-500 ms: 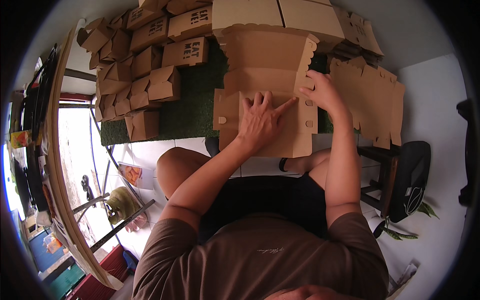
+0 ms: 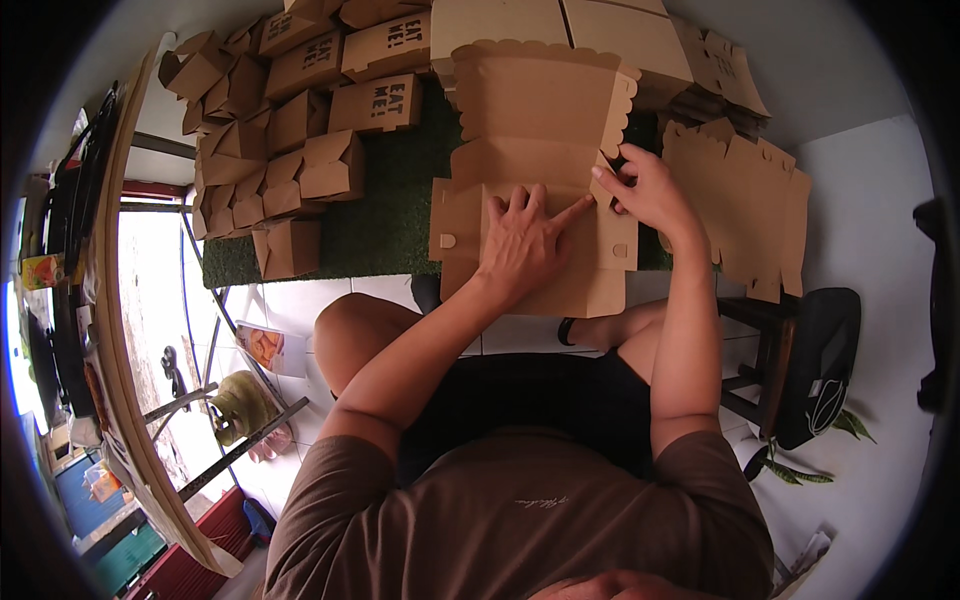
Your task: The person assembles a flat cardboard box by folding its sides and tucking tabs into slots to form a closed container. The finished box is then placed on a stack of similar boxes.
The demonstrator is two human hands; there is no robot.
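Observation:
A partly folded brown cardboard box (image 2: 535, 100) lies in front of me, its scalloped lid panel raised at the far side. My left hand (image 2: 528, 242) rests flat on the box's base with the fingers spread, the index finger pointing at the right-hand fold. At that right edge, my right hand (image 2: 652, 192) pinches the box's side flap between thumb and fingers, close to the lid's corner. The fingertips behind the flap are partly hidden. Slotted side panels with small tabs show on both sides of the base.
Green artificial turf (image 2: 400, 190) covers the table. Folded brown boxes (image 2: 330, 165) crowd its left side. Flat cardboard blanks (image 2: 740, 200) lie at the right, with larger pale boxes (image 2: 620, 40) behind. A dark stool (image 2: 765, 340) and black bag (image 2: 820, 360) stand at right.
My right hand has shifted slightly nearer along the right edge, and its thumb and fingers have closed on the side flap. My left hand stays in place on the base.

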